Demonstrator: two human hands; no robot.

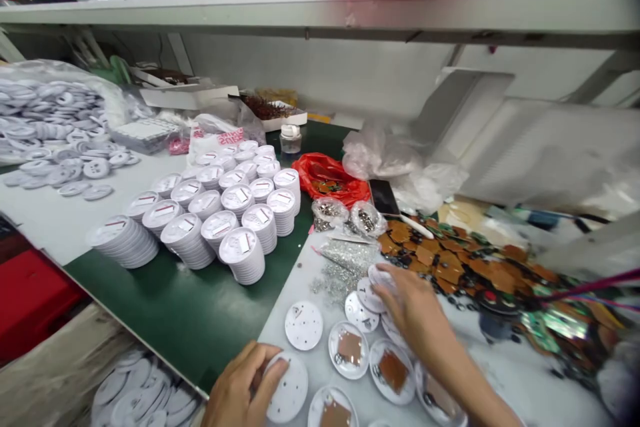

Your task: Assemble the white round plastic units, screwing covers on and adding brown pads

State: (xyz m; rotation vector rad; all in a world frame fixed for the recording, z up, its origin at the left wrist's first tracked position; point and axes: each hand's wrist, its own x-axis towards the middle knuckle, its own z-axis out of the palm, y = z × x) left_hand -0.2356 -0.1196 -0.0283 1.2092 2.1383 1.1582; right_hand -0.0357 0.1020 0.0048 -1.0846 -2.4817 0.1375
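At the bottom centre my left hand grips the left edge of a round white disc between thumb and fingers. Farther right, my right hand has its fingertips on a white disc at the top of an overlapping group. Another white disc lies flat between the hands. Below the right hand are white round cases holding brown boards, one case near the middle and another beside it. The right hand's fingers partly cover its disc.
Stacked white cases stand on the green mat. Small metal parts, bagged screws and brown boards lie beyond the right hand. A red bag sits behind. A shelf spans overhead.
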